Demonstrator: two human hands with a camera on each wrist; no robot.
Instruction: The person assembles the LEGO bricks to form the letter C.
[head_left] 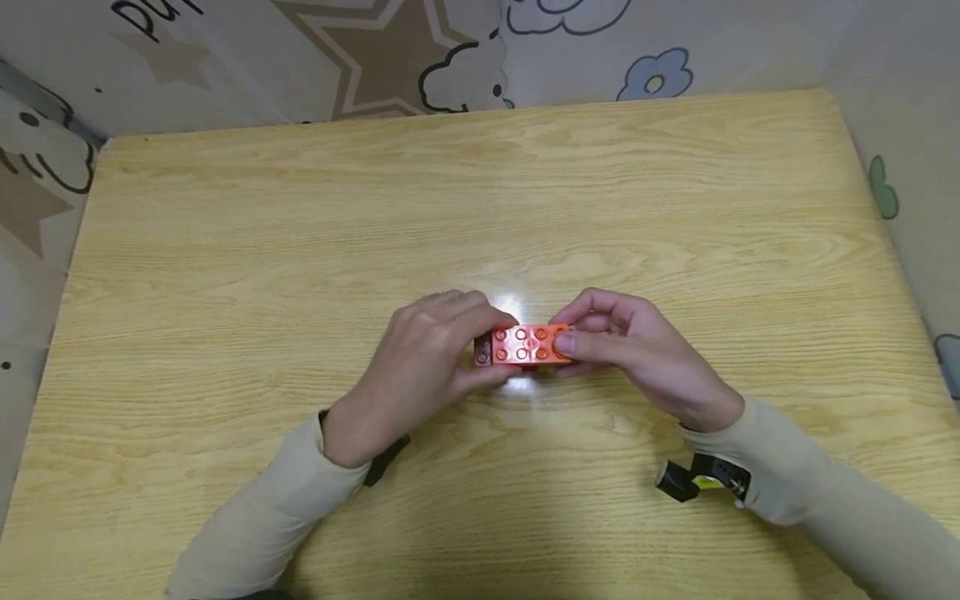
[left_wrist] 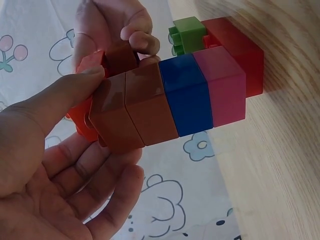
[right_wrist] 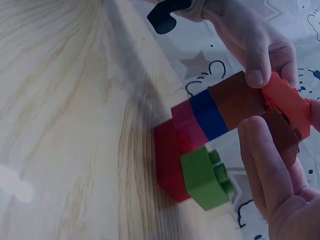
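A tower of toy building bricks stands on the table between the hands. Its red base brick [right_wrist: 168,165] bears a green brick [right_wrist: 204,177] and a column of pink [right_wrist: 189,124], blue [right_wrist: 208,116] and brown bricks [left_wrist: 151,102]. Across the top lies a long orange brick [head_left: 531,344], studs up, with another brown brick [right_wrist: 278,133] beneath its right part. My left hand [head_left: 429,346] grips the top of the column, thumb and fingers on opposite sides. My right hand [head_left: 637,350] pinches the orange brick's right end, thumb on its studs and fingers against the lower brown brick.
The wood-grain table [head_left: 300,225] reaches out around the hands. Patterned covering with stars and flowers [head_left: 654,75] borders its back and sides. Each wrist wears a small black camera, one plainly seen beside the right sleeve [head_left: 701,479].
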